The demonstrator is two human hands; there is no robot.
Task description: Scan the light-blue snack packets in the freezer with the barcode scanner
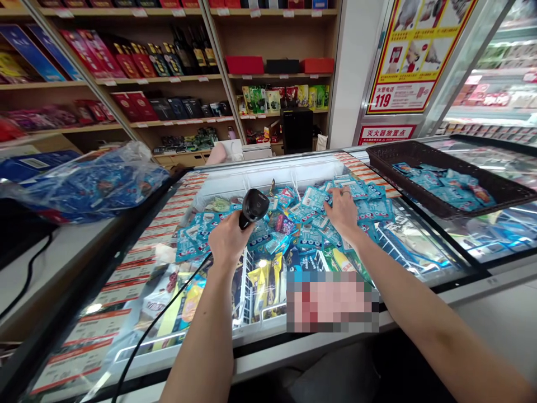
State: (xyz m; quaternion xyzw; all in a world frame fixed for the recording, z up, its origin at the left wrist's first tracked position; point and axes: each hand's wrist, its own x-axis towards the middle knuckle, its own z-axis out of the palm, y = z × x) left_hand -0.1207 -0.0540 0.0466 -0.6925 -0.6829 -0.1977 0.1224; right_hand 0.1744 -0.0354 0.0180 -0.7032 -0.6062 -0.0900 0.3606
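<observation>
A black handheld barcode scanner (255, 206) is gripped by my left hand (230, 238), its head raised over the freezer. Its cable runs down past my left forearm. Blue ice-cream packets (312, 236) lie in a loose heap across the opened chest freezer (222, 184). My right hand (343, 211) rests on the heap at its right side, thumb and fingers apart and touching packets (314, 197). Its fingertips are partly hidden among them. Yellow-wrapped ice creams (262, 282) stand in a white wire basket (247, 291) below.
A dark brown plastic basket (423, 201) with more blue packets sits on the freezer's right side. To the left, a clear plastic bag (121, 173) of blue packets lies beside boxes. Price labels (96, 330) line the left glass. Stocked shelves (159, 81) stand behind. A blurred patch covers the front edge.
</observation>
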